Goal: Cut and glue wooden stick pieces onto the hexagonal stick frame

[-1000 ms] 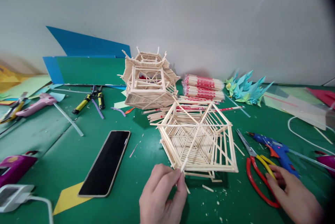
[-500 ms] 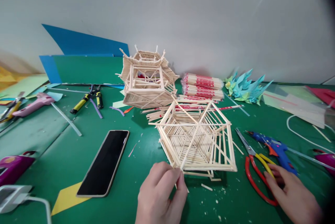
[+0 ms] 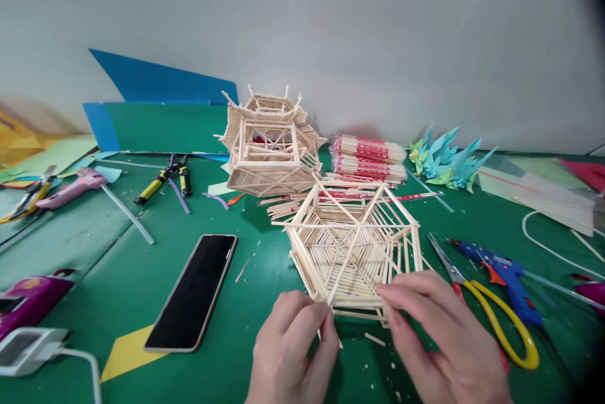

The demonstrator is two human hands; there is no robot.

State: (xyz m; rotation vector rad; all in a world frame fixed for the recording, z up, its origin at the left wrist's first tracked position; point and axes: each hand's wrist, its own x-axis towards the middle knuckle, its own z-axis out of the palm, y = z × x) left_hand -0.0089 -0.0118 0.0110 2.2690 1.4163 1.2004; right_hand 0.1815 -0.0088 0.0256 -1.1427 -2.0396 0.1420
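A hexagonal frame of thin wooden sticks [image 3: 352,246] lies on the green table [image 3: 142,278] in front of me. My left hand [image 3: 293,347] pinches a stick at the frame's near left corner, fingers closed. My right hand [image 3: 439,341] rests at the frame's near right edge, fingertips touching its sticks, fingers curled. A finished stick tower [image 3: 269,145] lies tilted behind the frame.
Red-and-yellow scissors [image 3: 491,316] and a blue glue gun [image 3: 501,268] lie at the right. A black phone [image 3: 193,290] lies left of the frame. Wrapped chopstick bundles [image 3: 368,158], paper cranes [image 3: 447,161], pliers [image 3: 163,180] and a pink glue gun [image 3: 70,186] lie farther back.
My right hand has left the scissors and moved left to the frame's near right edge. My left hand keeps its pinch at the near left corner.
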